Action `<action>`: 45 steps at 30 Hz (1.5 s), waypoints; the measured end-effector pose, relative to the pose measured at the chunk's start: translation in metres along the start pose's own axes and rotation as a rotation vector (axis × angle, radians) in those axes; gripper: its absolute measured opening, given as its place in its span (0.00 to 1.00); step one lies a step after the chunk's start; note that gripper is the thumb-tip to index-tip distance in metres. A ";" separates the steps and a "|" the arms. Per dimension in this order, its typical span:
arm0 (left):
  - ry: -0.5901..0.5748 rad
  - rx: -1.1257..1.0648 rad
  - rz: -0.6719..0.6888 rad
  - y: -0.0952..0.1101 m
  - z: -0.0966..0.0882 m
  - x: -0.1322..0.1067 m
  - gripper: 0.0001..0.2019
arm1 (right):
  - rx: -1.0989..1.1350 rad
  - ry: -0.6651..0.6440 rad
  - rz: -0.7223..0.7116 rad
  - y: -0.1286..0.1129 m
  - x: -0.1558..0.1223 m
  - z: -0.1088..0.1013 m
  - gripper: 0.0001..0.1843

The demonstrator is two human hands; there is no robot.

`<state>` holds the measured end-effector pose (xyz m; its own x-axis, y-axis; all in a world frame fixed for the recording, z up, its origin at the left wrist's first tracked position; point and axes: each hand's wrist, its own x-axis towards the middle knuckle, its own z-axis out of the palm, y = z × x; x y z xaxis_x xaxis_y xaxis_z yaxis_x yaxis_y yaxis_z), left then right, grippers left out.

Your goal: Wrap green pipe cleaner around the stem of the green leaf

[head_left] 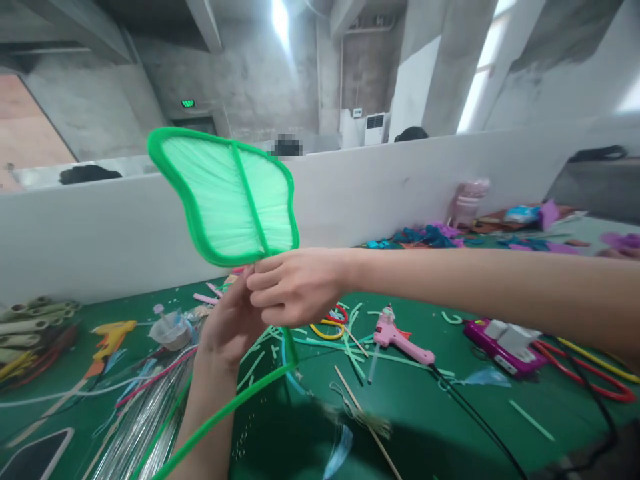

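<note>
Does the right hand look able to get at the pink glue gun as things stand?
Probably yes: the pink glue gun lies uncovered on the green table, below the right forearm in view. But the right hand is pinching the green leaf shape's base, so would likely need freeing first.

A pink glue gun (393, 335) shows a craft workshop.
</note>
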<state>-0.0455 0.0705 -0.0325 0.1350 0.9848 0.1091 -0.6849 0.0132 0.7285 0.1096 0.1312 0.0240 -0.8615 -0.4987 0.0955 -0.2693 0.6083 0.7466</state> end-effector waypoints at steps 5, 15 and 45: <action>0.175 -0.161 -0.120 0.002 0.009 0.000 0.14 | -0.152 0.113 0.270 -0.019 -0.005 0.018 0.09; 0.295 -0.117 0.030 0.013 -0.004 0.006 0.13 | 0.171 0.429 1.124 -0.071 -0.021 0.022 0.27; 0.395 0.472 0.802 -0.027 0.021 -0.005 0.03 | 0.072 0.736 1.647 -0.151 0.044 0.028 0.08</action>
<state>-0.0125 0.0616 -0.0390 -0.5464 0.6608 0.5146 -0.1044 -0.6634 0.7409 0.1003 0.0352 -0.1027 0.1055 0.4494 0.8871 0.5406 0.7228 -0.4305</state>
